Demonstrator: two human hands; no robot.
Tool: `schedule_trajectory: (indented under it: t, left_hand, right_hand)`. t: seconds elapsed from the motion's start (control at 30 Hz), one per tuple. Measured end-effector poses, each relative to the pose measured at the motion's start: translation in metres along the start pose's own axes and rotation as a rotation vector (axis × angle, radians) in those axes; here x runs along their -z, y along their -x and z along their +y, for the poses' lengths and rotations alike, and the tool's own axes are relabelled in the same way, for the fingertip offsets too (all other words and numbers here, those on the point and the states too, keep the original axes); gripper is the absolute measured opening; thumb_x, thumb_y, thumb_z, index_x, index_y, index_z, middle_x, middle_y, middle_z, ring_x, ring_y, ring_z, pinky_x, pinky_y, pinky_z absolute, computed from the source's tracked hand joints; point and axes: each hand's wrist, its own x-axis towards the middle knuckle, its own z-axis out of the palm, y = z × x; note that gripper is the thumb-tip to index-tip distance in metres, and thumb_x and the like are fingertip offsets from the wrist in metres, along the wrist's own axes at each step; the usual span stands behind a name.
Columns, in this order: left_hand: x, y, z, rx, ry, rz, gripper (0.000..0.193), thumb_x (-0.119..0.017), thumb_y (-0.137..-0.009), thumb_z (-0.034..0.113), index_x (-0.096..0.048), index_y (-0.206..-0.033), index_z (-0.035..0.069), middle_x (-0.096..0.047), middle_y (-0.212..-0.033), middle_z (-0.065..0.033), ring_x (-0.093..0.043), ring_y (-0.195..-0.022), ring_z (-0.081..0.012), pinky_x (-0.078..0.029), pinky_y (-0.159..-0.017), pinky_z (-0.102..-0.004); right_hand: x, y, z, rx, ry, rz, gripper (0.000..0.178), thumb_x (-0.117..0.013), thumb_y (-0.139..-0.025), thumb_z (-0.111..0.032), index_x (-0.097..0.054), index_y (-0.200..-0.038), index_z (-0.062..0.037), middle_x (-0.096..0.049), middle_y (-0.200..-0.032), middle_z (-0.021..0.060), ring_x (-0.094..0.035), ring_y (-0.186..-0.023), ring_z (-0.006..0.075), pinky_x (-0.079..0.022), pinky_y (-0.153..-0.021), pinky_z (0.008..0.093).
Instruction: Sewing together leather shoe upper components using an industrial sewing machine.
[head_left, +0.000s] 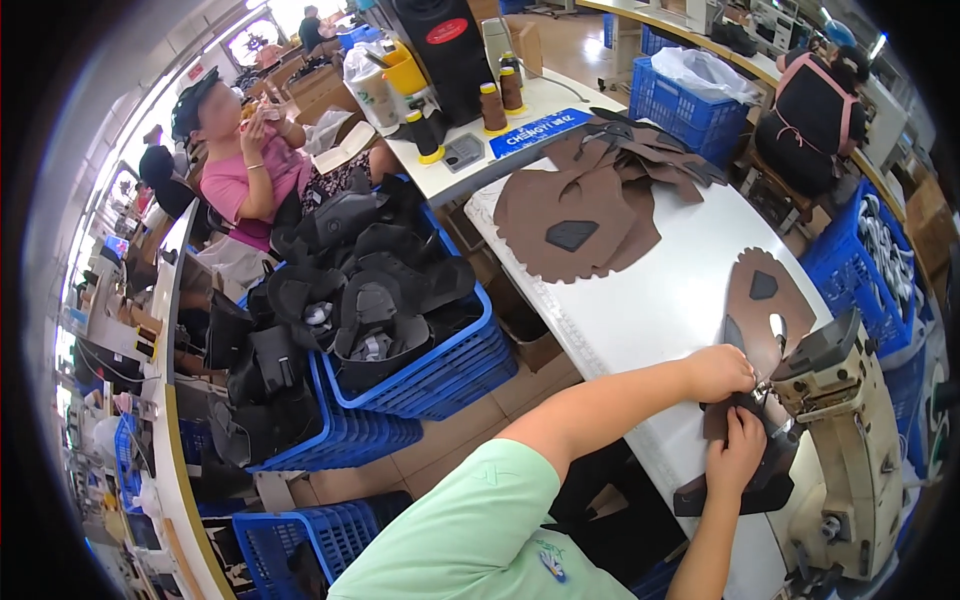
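Observation:
My left hand (722, 372) is closed in front of the sewing machine (848, 440), beside its needle area; what its fingers grip is hidden. Just nearer, my right hand (736, 447) lies with fingers stretched over a dark brown sheet piece (716, 420) at the machine. A black flat piece (770, 497) sits under my right wrist. Past my left hand, a brown cut piece (785, 305) with a notched edge, a dark patch and a hole lies on the white tabletop (610, 310).
Brown cut pieces (570, 220) are piled at the table's far end, near thread spools (492, 110). Blue crates (440, 385) of black shoe parts (375, 300) stand at left. One person (245, 165) sits behind them; another (810, 120) sits at far right.

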Motion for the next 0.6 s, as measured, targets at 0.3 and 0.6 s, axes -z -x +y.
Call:
schedule_trajectory:
  t: [0.3,0.6]
  left_hand:
    - [-0.0052,-0.0013,-0.0014,-0.022,0.007,0.037,0.017,-0.063,-0.071,0.009,-0.066,-0.087,0.005,-0.07,-0.097,-0.0109,-0.064,-0.105,-0.029,-0.046,-0.096,-0.0419]
    - [-0.0044,-0.0003,-0.0006,0.024,-0.025,-0.036,0.029,-0.062,-0.073,0.008,-0.066,-0.101,0.005,-0.068,-0.109,-0.0105,-0.061,-0.113,-0.0272,-0.044,-0.101,-0.0424]
  right_hand:
    - [-0.0006,0.0003,0.0011,-0.001,-0.008,-0.003,0.037,-0.057,-0.073,-0.006,-0.065,-0.108,0.0024,-0.06,-0.114,0.0174,-0.055,-0.11,0.0371,-0.041,-0.096,0.0481]
    - [-0.0018,0.001,0.0021,-0.026,-0.038,0.008,0.038,-0.056,-0.07,-0.004,-0.065,-0.107,0.0024,-0.06,-0.114,0.016,-0.054,-0.111,0.0355,-0.041,-0.097,0.0474]
